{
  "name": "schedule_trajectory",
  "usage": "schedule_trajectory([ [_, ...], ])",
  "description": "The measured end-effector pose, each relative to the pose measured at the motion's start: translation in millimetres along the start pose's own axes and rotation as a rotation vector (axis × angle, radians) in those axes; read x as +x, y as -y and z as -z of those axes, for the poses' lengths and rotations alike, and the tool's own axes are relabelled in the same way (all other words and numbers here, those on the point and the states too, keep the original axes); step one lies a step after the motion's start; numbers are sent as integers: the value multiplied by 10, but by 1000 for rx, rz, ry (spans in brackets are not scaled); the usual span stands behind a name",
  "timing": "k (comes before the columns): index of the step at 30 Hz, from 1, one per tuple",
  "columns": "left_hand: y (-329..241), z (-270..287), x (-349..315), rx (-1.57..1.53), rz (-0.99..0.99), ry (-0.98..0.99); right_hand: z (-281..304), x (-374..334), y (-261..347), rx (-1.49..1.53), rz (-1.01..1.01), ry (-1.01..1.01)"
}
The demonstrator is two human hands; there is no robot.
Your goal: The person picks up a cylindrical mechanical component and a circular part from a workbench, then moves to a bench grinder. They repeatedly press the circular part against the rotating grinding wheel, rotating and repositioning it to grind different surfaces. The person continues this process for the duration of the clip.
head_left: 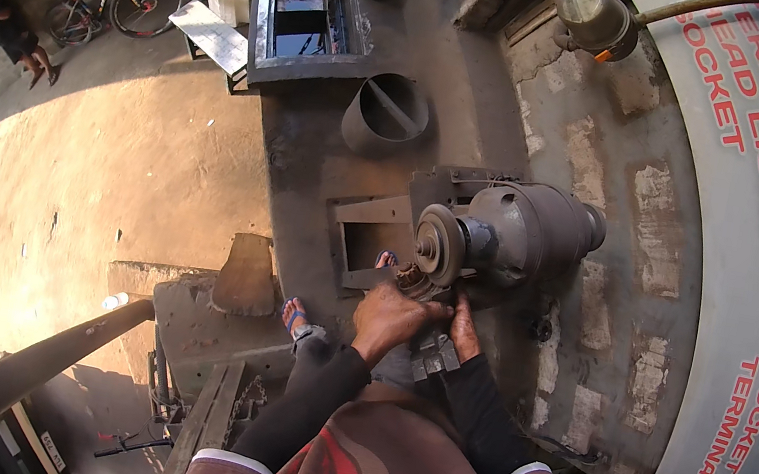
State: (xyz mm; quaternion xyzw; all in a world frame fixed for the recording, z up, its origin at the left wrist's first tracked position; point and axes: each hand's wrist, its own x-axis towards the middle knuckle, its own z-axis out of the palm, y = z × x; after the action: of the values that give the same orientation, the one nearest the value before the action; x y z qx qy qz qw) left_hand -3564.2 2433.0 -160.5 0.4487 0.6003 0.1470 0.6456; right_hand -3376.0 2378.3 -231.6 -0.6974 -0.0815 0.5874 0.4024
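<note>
A bench grinder (532, 234), grey and dusty, stands in front of me with its round wheel (440, 245) on the left end. Just below the wheel, my left hand (388, 322) is closed around a small brown metal part (413, 279) with a curved, rough edge. The part lies against or very close to the wheel's lower rim; which of the two I cannot tell. Beside it, my right hand (464, 331) is bent in with its thumb up, near the left fingertips. What its fingers grip is hidden.
An open bucket (386, 116) stands beyond the grinder, near a metal-framed box (312, 73). A wooden frame (342, 220) lies on the floor by my feet. Brick wall (651, 224) and a printed banner (749, 272) run along the right. Far left are bicycles (100, 5) and a person (16, 39).
</note>
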Motion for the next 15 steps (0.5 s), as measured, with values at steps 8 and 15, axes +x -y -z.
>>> schedule_trajectory([
  [8,-2,40,-53,24,28,117,-136,-425,196,-43,-4,-30],
  [15,86,11,-116,-127,-113,107,-450,-904,392,68,1,-114],
])
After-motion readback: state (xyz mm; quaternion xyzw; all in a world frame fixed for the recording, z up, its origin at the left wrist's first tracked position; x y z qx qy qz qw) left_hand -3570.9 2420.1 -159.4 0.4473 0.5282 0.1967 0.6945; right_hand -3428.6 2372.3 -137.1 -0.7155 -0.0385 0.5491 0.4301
